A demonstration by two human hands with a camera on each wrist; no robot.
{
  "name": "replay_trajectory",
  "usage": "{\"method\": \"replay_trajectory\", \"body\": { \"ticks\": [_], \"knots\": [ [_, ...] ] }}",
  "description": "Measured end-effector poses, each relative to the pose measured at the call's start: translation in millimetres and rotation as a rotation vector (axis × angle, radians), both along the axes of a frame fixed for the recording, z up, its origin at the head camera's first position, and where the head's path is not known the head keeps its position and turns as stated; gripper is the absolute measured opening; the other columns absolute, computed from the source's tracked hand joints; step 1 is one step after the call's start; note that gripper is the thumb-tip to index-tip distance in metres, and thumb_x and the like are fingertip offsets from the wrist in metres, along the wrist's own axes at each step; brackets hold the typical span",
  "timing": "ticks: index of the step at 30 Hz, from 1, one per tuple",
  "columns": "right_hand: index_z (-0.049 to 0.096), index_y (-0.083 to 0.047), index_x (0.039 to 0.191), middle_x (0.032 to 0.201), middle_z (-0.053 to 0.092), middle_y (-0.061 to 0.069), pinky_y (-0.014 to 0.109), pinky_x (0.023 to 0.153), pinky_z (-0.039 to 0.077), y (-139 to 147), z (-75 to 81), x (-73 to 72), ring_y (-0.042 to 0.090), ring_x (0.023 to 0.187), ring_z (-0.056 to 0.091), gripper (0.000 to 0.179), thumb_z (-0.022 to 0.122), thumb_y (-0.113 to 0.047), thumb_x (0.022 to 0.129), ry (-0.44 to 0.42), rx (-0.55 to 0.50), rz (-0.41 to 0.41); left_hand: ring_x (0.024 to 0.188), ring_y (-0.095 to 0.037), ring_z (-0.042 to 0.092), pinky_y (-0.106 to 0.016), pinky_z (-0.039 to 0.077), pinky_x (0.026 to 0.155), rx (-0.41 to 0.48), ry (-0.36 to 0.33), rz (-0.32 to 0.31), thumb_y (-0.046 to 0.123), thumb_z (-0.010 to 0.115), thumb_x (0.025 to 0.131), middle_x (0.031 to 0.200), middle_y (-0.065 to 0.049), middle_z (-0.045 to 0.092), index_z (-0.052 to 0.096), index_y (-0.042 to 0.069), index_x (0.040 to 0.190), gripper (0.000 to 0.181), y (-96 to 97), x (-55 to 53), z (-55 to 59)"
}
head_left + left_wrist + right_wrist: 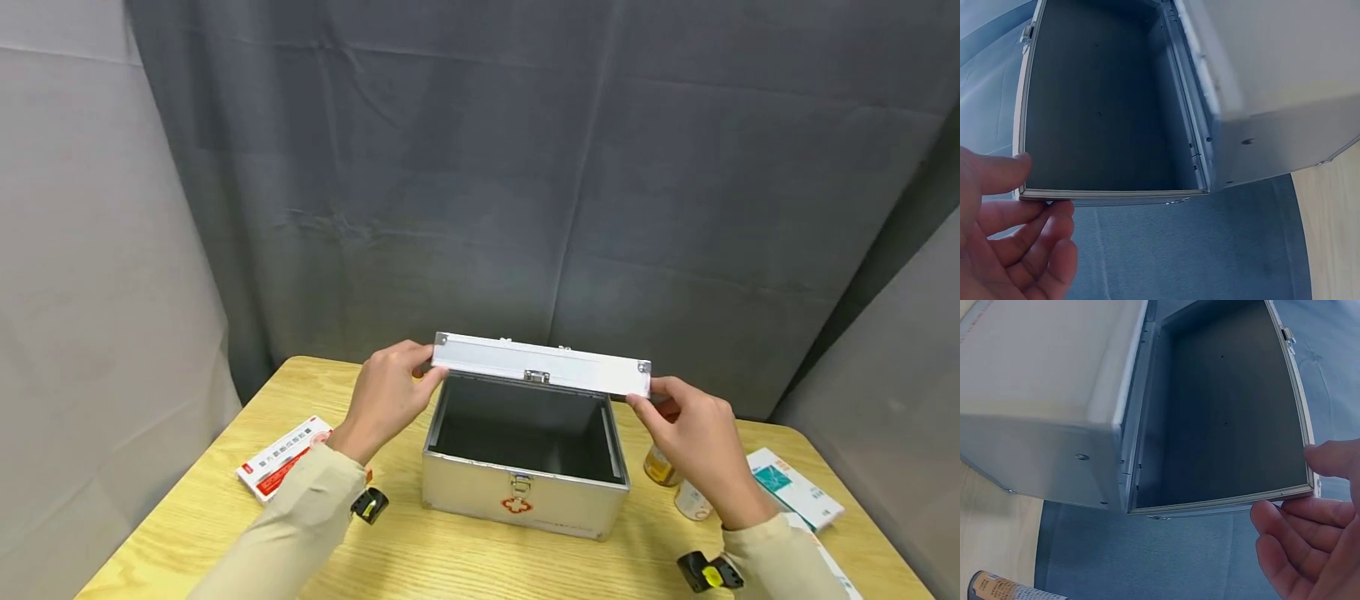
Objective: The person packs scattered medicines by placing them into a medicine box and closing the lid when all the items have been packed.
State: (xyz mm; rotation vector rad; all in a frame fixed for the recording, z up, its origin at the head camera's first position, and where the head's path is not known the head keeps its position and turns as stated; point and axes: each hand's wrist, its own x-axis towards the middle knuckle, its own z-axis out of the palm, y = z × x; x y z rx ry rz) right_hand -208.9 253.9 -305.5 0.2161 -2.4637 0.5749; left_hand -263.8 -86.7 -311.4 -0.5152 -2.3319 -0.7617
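Note:
A silver first-aid box [480,487] with a red cross stands on the table, its lid [487,354] raised at the back. My left hand [388,396] pinches the lid's left front corner between thumb and fingers. At the opposite corner, my right hand [693,429] grips the lid in the same way. Both wrist views show the lid's dark inner side [1097,100], with the thumb on the rim and fingers beneath it. A metal latch [521,483] sits on the box front. The dark interior that shows holds nothing visible.
A white and red medicine box [285,454] lies left of the first-aid box. To the right are an amber bottle [660,468], a white bottle [692,502] and a white and green medicine box [798,487], partly behind my right arm. A grey curtain [480,183] hangs behind the table.

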Motion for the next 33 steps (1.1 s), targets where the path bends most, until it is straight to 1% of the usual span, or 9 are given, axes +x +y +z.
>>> {"method": "replay_trajectory", "body": {
  "ticks": [4,8,13,18,21,26,31,33],
  "knots": [
    [0.070,0.004,0.104,0.083,0.074,0.016,0.028,0.057,0.053,-2,4.2,-0.4,0.022,0.067,0.069,0.029,0.075,-0.020,0.089,-0.011,0.001,0.009,0.065,-0.017,0.056,-0.027,0.043,0.059,0.008,-0.021,0.009,0.016,0.076,0.085,0.085,-0.008,0.072,0.077,0.002,0.107,0.025,-1.4,0.4,6.0],
    [0.069,0.004,0.107,0.085,0.074,0.017,0.034,0.058,0.054,-2,8.3,-1.4,0.024,0.069,0.069,0.031,0.073,-0.022,0.090,-0.034,0.000,0.013,0.064,-0.016,0.053,-0.027,0.041,0.058,0.015,-0.040,0.008,0.016,0.073,0.087,0.083,-0.007,0.071,0.077,0.003,0.106,0.023,-2.3,-0.7,9.0],
    [0.069,0.004,0.108,0.084,0.074,0.017,0.031,0.058,0.053,0,10.8,-4.7,0.024,0.069,0.068,0.031,0.072,-0.022,0.091,-0.036,0.010,0.011,0.063,-0.015,0.052,-0.027,0.040,0.059,0.018,-0.035,0.003,0.017,0.072,0.088,0.079,-0.006,0.068,0.077,0.004,0.103,0.020,-2.5,-2.7,11.7],
    [0.069,0.004,0.108,0.083,0.074,0.016,0.032,0.057,0.052,0,12.7,-5.5,0.024,0.069,0.067,0.033,0.072,-0.023,0.091,-0.047,0.012,0.006,0.063,-0.016,0.054,-0.028,0.042,0.059,0.016,-0.032,0.009,0.018,0.072,0.088,0.081,-0.007,0.070,0.077,0.004,0.104,0.022,-2.1,-3.1,13.4],
    [0.069,0.004,0.108,0.082,0.073,0.016,0.029,0.057,0.050,0,14.3,-5.7,0.023,0.068,0.067,0.033,0.073,-0.024,0.091,-0.053,0.016,0.001,0.063,-0.016,0.054,-0.029,0.041,0.058,0.015,-0.036,0.013,0.019,0.072,0.088,0.081,-0.007,0.070,0.077,0.004,0.104,0.022,-1.3,-2.7,14.7],
    [0.068,0.003,0.109,0.083,0.073,0.016,0.027,0.056,0.047,0,15.5,-7.4,0.021,0.067,0.065,0.032,0.071,-0.024,0.092,-0.055,0.016,-0.006,0.064,-0.017,0.055,-0.029,0.042,0.058,0.018,-0.057,0.023,0.020,0.071,0.089,0.083,-0.007,0.071,0.077,0.005,0.107,0.024,0.2,-2.8,17.3],
    [0.068,0.004,0.108,0.083,0.073,0.017,0.028,0.056,0.047,1,16.5,-10.5,0.021,0.066,0.065,0.031,0.070,-0.024,0.093,-0.045,0.014,-0.016,0.066,-0.017,0.057,-0.030,0.044,0.060,0.031,-0.085,0.026,0.021,0.069,0.091,0.087,-0.008,0.073,0.076,0.006,0.109,0.025,1.6,-5.9,19.5],
    [0.068,0.003,0.109,0.084,0.073,0.017,0.029,0.056,0.047,2,18.3,-11.2,0.022,0.068,0.065,0.033,0.069,-0.026,0.094,-0.064,0.004,-0.014,0.066,-0.017,0.057,-0.030,0.045,0.060,0.035,-0.102,0.029,0.023,0.069,0.091,0.085,-0.007,0.073,0.077,0.007,0.107,0.024,1.7,-7.3,21.5]
  ]
}}
